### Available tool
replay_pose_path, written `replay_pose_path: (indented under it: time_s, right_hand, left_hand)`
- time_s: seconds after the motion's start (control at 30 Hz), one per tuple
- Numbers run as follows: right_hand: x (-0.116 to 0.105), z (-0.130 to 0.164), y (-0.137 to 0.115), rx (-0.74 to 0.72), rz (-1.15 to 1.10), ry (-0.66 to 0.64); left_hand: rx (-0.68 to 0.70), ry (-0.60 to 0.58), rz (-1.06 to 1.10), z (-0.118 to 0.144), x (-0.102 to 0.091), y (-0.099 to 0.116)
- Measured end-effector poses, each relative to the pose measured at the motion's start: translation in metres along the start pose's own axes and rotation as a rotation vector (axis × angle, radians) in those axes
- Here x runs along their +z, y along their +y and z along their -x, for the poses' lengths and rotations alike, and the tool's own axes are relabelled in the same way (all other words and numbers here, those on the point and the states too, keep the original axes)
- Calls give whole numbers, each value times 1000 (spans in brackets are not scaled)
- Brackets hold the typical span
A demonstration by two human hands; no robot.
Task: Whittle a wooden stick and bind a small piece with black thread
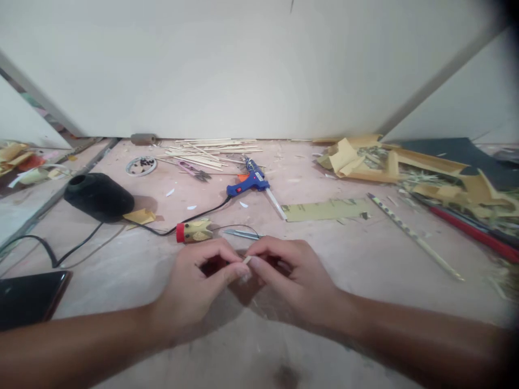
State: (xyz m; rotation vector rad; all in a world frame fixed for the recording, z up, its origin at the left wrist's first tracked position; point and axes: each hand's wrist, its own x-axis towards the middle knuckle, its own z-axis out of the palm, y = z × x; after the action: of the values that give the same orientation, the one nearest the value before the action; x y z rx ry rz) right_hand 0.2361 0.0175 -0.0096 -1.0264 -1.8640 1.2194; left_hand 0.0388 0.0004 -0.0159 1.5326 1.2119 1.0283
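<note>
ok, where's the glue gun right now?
In the head view, the blue glue gun lies near mid-picture, just this side of the right ends of the wooden sticks, with the tan strip to its right.

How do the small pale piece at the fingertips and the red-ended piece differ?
The small pale piece is held between left hand and right hand; the red-ended piece lies on the work surface. The small pale piece looks much smaller than the red-ended piece. Both show pale colouring.
</note>
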Motion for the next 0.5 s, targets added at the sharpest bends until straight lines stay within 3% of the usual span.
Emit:
replay_pose_path:
  time_s: [0.2,0.5]
  right_hand:
    - [0,4,2,-61,47,-43]
    - [-3,4,3,-126,104,-74]
  left_hand:
    - [-30,-83,-44,1,0,1]
    - [-24,-99,-118,0,0,2]
